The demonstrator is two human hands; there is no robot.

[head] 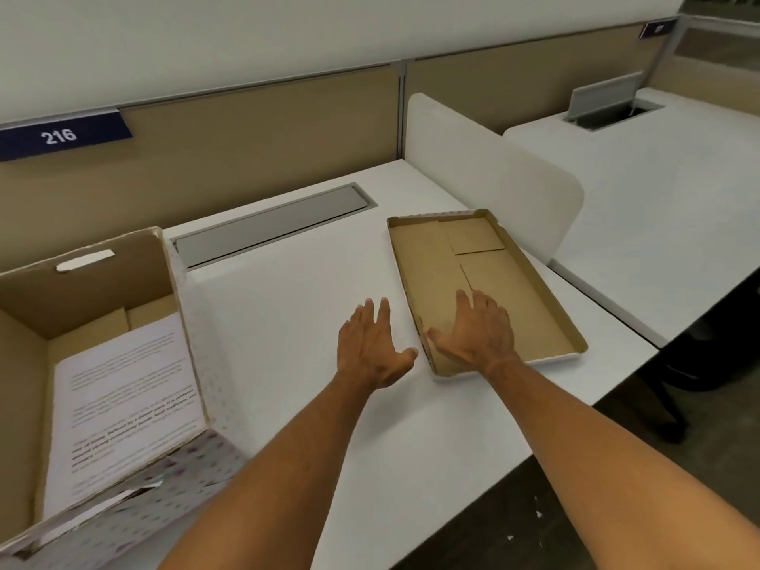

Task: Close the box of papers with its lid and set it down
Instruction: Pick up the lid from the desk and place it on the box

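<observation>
On white desk (288, 322): shallow brown cardboard lid (485, 290), upturned, light but bendy. Left hand (372, 343), right hand (477, 335) spread, empty. Grip both long rims. Open cardboard box of papers (103, 322) likely heavy.

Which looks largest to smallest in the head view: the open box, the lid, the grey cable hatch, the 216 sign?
1. open box, though nearest the camera and cut off by the frame edge
2. lid
3. grey cable hatch
4. 216 sign, partly cut off

White desk (296, 322) bears open box (103, 343) and lid (485, 281).
</observation>
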